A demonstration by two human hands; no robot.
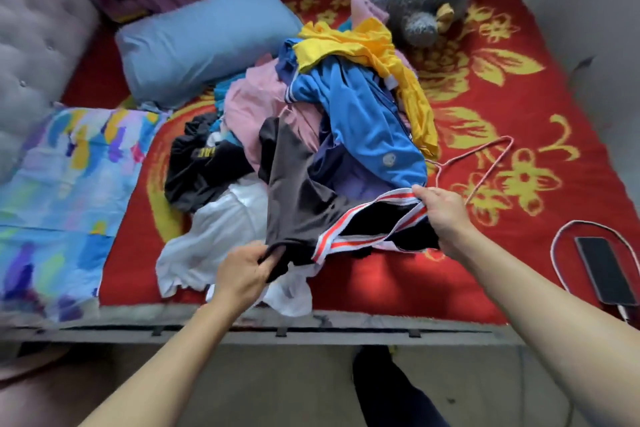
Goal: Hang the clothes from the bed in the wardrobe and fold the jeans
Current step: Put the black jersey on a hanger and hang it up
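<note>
Over the near edge of the red flowered bed cover (381, 282), the left grip (247, 269) is pinching the dark grey garment with red-and-white striped trim (298, 198), while the right grip (445, 213) is clutching its striped band; a pink wire hanger (490, 170) is lying just beside the heaped clothes (363, 114).

- Illumination: diffuse and moderately bright across the bed; no lamp or window is visible.
- Shadows: soft-edged. One dark patch lies on the red blanket (381, 281) under the black garment (298, 191), on the near side of the clothes pile (329, 107).
- Glare: the white garment (221, 229), near-left of the pile, is overexposed; its folds lose detail.
- Blur: the whole frame is soft; the patterned sheet (62, 184) left of the pile is smeared.
- Distortion: wide-angle; the bed edge (311, 329) nearer than the pile bows.
</note>
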